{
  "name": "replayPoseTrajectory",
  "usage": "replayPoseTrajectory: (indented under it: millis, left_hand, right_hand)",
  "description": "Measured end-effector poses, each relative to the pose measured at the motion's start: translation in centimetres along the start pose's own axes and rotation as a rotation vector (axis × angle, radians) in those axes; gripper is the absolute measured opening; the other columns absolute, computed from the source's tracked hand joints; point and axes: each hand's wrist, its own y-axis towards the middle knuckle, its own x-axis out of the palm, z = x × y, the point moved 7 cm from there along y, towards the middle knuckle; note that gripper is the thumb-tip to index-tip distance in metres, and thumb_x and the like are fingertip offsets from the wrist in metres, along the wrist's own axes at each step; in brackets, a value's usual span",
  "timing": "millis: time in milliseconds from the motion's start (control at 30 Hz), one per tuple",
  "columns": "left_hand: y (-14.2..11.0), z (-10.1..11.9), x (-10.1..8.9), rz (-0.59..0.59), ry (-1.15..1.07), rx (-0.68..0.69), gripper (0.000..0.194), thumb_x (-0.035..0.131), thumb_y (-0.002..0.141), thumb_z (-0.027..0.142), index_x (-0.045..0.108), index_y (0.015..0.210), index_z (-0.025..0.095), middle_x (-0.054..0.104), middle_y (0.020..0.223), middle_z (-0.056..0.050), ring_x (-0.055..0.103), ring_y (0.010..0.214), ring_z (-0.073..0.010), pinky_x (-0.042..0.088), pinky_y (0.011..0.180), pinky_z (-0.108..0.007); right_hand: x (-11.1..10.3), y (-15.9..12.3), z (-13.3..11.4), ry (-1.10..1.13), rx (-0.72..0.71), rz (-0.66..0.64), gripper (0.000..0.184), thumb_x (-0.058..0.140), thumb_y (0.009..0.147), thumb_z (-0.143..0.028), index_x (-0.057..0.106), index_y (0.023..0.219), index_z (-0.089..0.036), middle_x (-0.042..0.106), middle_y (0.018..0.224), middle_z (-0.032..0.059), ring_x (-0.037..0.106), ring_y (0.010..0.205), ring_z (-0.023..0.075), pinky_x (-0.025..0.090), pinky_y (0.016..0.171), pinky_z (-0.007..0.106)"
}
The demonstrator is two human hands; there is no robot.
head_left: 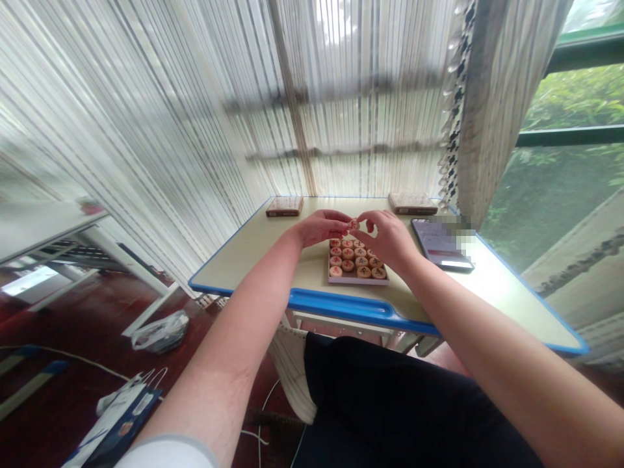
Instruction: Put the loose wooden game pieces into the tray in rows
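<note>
A shallow tray [358, 281] on the small desk [273, 250] holds several round wooden game pieces with red or dark characters [355, 255]. Above its far end, my left hand [320, 228] and my right hand [385, 237] meet. Both pinch one round piece [354, 225] between their fingertips, held just over the tray. The far rows of the tray are hidden behind my hands.
A dark phone [441, 244] lies to the right of the tray. Two flat wooden boxes [285, 206] [413, 203] sit at the desk's far edge against striped curtains. Another white table [58, 224] stands at left; bags [160, 331] and cables lie on the floor.
</note>
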Motion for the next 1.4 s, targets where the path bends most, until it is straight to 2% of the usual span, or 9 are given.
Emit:
replayPoseTrajectory:
  millis: [433,633,800,867,933,1033,1100,1233,1400]
  left_hand:
    - [-0.1,0.2,0.3,0.041,-0.011,-0.035,0.017,0.074,0.064,0.013,0.069,0.081,0.011,0.067,0.076,-0.004,0.060,0.067,-0.0081,0.048,0.071,-0.027]
    - [0.0,0.2,0.3,0.019,0.005,-0.019,0.018,0.074,0.065,0.015,0.068,0.082,0.012,0.067,0.077,-0.005,0.060,0.067,-0.0079,0.047,0.069,-0.026]
    - [0.1,0.1,0.2,0.031,0.042,-0.027,0.021,0.074,0.064,0.018,0.068,0.084,0.012,0.066,0.077,-0.005,0.059,0.068,-0.0085,0.046,0.068,-0.026]
    - [0.3,0.2,-0.7,0.108,0.064,0.002,0.025,0.074,0.065,0.022,0.068,0.087,0.013,0.066,0.081,-0.006,0.059,0.069,-0.0091,0.046,0.065,-0.025]
    - [0.4,0.4,-2.3,0.249,0.083,0.058,0.027,0.072,0.066,0.028,0.066,0.088,0.014,0.065,0.084,-0.006,0.059,0.069,-0.0093,0.044,0.061,-0.023]
    - [0.3,0.4,-4.6,0.461,0.118,0.117,0.025,0.069,0.068,0.033,0.064,0.085,0.015,0.063,0.089,-0.006,0.056,0.067,-0.0089,0.042,0.056,-0.022]
    - [0.2,0.3,-5.5,0.541,0.146,0.118,0.024,0.067,0.068,0.034,0.063,0.083,0.015,0.062,0.091,-0.006,0.054,0.066,-0.0087,0.041,0.054,-0.021]
    - [0.2,0.2,-5.5,0.572,0.206,0.103,0.023,0.064,0.068,0.035,0.062,0.079,0.016,0.062,0.090,-0.006,0.053,0.065,-0.0094,0.039,0.053,-0.022]
    - [0.2,0.1,-5.1,0.577,0.265,0.078,0.023,0.063,0.068,0.037,0.061,0.078,0.017,0.063,0.090,-0.007,0.053,0.067,-0.0109,0.039,0.053,-0.022]
  right_hand:
    - [0.4,0.0,0.1,-0.002,0.036,-0.068,0.027,0.060,0.078,-0.046,0.063,0.089,-0.021,0.058,0.072,0.0024,0.052,0.075,0.0196,0.038,0.069,0.032]
    - [0.2,0.0,-0.2,-0.008,0.026,-0.066,0.026,0.059,0.079,-0.040,0.063,0.096,-0.021,0.058,0.074,0.0030,0.053,0.076,0.0192,0.039,0.068,0.030]
    - [0.1,0.0,-0.2,-0.005,0.037,-0.060,0.022,0.059,0.077,-0.037,0.063,0.091,-0.020,0.058,0.072,0.0026,0.052,0.073,0.0180,0.038,0.068,0.029]
    - [-0.1,0.0,0.0,-0.006,0.075,-0.050,0.021,0.059,0.076,-0.034,0.063,0.090,-0.020,0.058,0.073,0.0028,0.052,0.073,0.0176,0.038,0.067,0.029]
    - [-0.1,0.0,0.1,0.000,0.108,-0.081,0.022,0.061,0.073,-0.034,0.062,0.089,-0.019,0.058,0.074,0.0029,0.052,0.071,0.0170,0.038,0.066,0.028]
    - [0.4,-0.2,-0.5,0.031,0.130,-0.237,0.023,0.064,0.070,-0.035,0.063,0.085,-0.019,0.059,0.074,0.0022,0.052,0.067,0.0156,0.038,0.063,0.027]
    - [0.8,-0.6,-1.2,0.050,0.147,-0.361,0.023,0.064,0.069,-0.037,0.063,0.083,-0.019,0.059,0.073,0.0017,0.052,0.065,0.0149,0.037,0.060,0.026]
    - [1.1,-1.1,-2.2,0.047,0.172,-0.513,0.028,0.065,0.067,-0.044,0.063,0.082,-0.020,0.060,0.071,0.0015,0.052,0.063,0.0149,0.036,0.055,0.025]
    - [1.6,-1.6,-2.3,0.009,0.172,-0.579,0.027,0.064,0.067,-0.047,0.064,0.077,-0.021,0.060,0.065,0.0012,0.049,0.055,0.0137,0.032,0.048,0.025]
